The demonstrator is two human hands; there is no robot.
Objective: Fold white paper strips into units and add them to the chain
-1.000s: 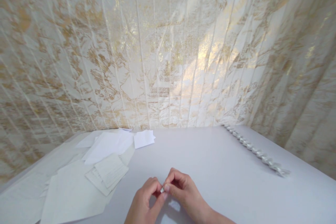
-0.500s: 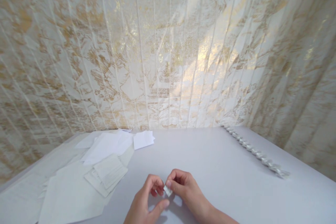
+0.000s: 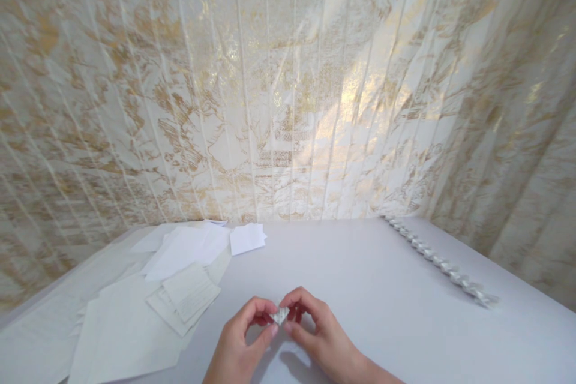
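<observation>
A small folded paper triangle (image 3: 279, 315) with printed marks is held just above the table, near the front middle. My left hand (image 3: 245, 336) pinches its left corner between thumb and fingers. On the other side, the fingers of my right hand (image 3: 317, 330) close on its right corner, the thumb just below. Both hands cast shadows on the white table (image 3: 360, 288). Off to the right lies a long chain of folded paper pieces (image 3: 443, 265), apart from both hands.
Large sheets of paper (image 3: 121, 336) overlap across the left of the table. Small printed slips (image 3: 191, 294) rest on them, with whiter sheets (image 3: 186, 249) behind. A small white paper stack (image 3: 247, 239) is near the back. A patterned curtain (image 3: 288, 84) hangs behind.
My left hand has closed from a loose curve onto the folded paper. The piece has shifted slightly left and up and turned, its point now downward. My right fingers have moved to its right side.
</observation>
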